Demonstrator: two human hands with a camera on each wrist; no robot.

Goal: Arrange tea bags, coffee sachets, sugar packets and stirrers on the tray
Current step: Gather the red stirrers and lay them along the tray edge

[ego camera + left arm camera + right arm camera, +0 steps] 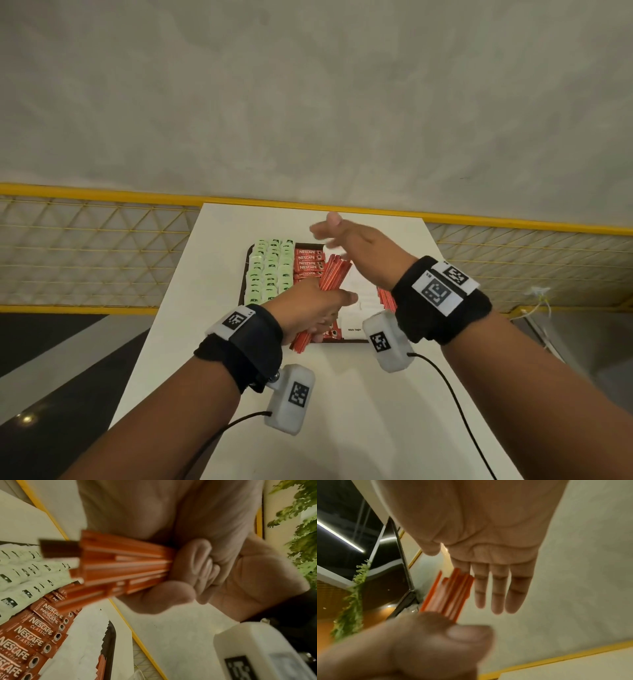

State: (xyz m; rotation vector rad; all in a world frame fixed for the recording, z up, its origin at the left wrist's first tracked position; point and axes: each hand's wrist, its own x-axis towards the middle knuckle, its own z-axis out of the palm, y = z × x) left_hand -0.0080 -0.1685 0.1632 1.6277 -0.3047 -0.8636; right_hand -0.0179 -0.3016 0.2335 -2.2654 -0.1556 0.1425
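Observation:
A dark tray (247, 270) on the white table holds rows of green tea bags (270, 270), red Nescafe coffee sachets (310, 262) and white sugar packets (356, 301). My left hand (318, 308) grips a bundle of red-orange stirrers (334, 277) above the tray; in the left wrist view the fingers (197, 572) curl round the stirrers (120, 566). My right hand (346, 236) hovers above the tray's far right, fingers straight and spread, holding nothing. Its palm (488, 534) faces the stirrers' tips (452, 591). More stirrers (387, 298) lie at the tray's right edge.
The white table (342, 411) stands against a yellow mesh railing (102, 246). Black cables (455, 404) trail from the wrist cameras over the near tabletop. Dark floor lies to the left, and green foliage (302, 520) shows behind.

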